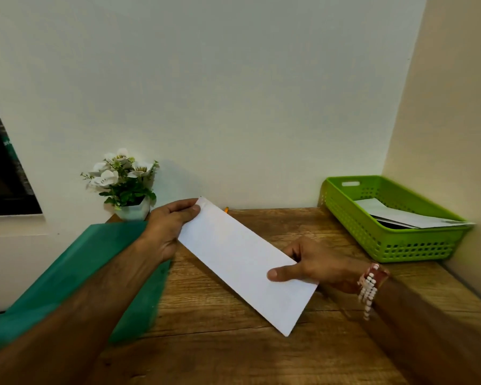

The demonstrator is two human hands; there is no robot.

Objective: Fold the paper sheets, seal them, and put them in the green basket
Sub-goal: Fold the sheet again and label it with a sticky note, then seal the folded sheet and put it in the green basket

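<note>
Folded paper sheet (245, 262): held above the wooden table (261, 357), slanted.
Left hand (167, 232): pinches the far end.
Right hand (314, 268): pinches the near edge, thumb on top.
Handling: probably light, limp, easily creased; support both ends.
Green basket (386, 245): right, well apart, already holding papers.

1. A wooden table (233, 357) with clear grain fills the lower part of the view. It sits in a corner where a white wall (233, 93) meets a cream wall (456, 107) on the right.
2. A small white pot (134, 212) stands at the table's far left corner against the white wall, holding white flowers (120, 168) and green leaves.
3. A dark green sheet (75, 251) lies along the table's left edge, just in front of the pot.
4. A small orange thing (226, 209) shows at the table's far edge; too little is visible to identify it.
5. A dark panel (3, 168) is set in the wall at far left.
</note>
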